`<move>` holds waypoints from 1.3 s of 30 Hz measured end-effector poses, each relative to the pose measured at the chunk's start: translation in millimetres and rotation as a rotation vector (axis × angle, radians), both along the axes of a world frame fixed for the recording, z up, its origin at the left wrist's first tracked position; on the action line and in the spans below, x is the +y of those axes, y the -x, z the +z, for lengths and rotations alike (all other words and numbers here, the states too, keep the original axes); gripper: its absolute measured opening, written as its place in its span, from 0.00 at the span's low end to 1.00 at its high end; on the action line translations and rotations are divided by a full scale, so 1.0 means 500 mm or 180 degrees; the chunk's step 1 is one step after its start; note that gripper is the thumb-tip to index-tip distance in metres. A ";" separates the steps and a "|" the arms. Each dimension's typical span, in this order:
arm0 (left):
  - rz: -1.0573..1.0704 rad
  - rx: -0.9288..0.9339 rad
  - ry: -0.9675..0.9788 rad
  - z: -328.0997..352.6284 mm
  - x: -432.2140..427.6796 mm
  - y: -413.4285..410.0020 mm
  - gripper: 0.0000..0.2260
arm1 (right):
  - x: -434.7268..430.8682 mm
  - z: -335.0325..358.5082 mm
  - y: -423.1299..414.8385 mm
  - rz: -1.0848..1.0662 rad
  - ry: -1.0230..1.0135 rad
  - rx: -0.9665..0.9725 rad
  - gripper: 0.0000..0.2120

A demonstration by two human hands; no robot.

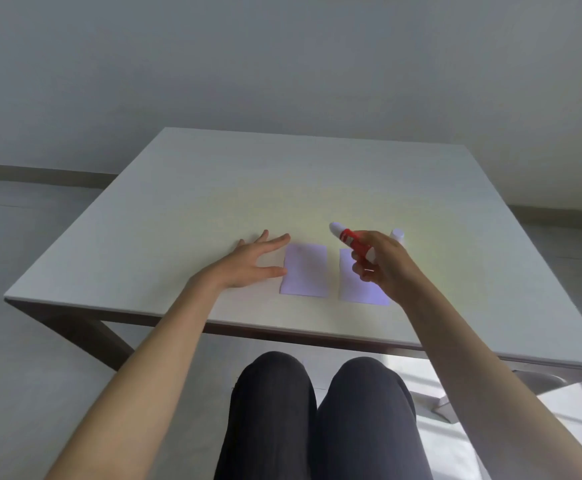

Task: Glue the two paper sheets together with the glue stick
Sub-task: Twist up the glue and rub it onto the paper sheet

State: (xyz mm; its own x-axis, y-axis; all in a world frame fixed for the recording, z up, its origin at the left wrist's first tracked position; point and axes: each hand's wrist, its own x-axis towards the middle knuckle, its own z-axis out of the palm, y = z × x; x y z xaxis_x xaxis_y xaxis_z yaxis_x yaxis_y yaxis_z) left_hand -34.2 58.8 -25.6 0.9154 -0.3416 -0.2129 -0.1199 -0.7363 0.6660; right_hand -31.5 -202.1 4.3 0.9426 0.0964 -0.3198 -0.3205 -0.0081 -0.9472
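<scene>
Two small white paper sheets lie side by side on the table near its front edge: the left sheet and the right sheet, partly covered by my right hand. My right hand holds a red and white glue stick above the right sheet, with its white tip pointing up and left. The white cap stands on the table just behind that hand. Beside the left sheet's left edge, my left hand hovers with its fingers spread, the fingertips touching or nearly touching the paper.
The pale table has a front edge close to my knees. A grey wall stands behind it and floor shows on both sides.
</scene>
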 end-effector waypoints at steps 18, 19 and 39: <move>-0.0270 -0.0341 -0.0625 -0.031 -0.015 -0.014 0.38 | 0.104 -0.042 0.032 0.1286 0.3271 -0.2615 0.15; -0.0302 -0.0345 -0.0656 -0.031 -0.014 -0.014 0.39 | 0.098 -0.043 0.039 0.1402 0.3161 -0.2626 0.16; -0.0353 -0.0277 -0.0717 -0.032 -0.010 -0.012 0.42 | 0.050 -0.045 0.057 0.1497 0.2738 -0.2326 0.17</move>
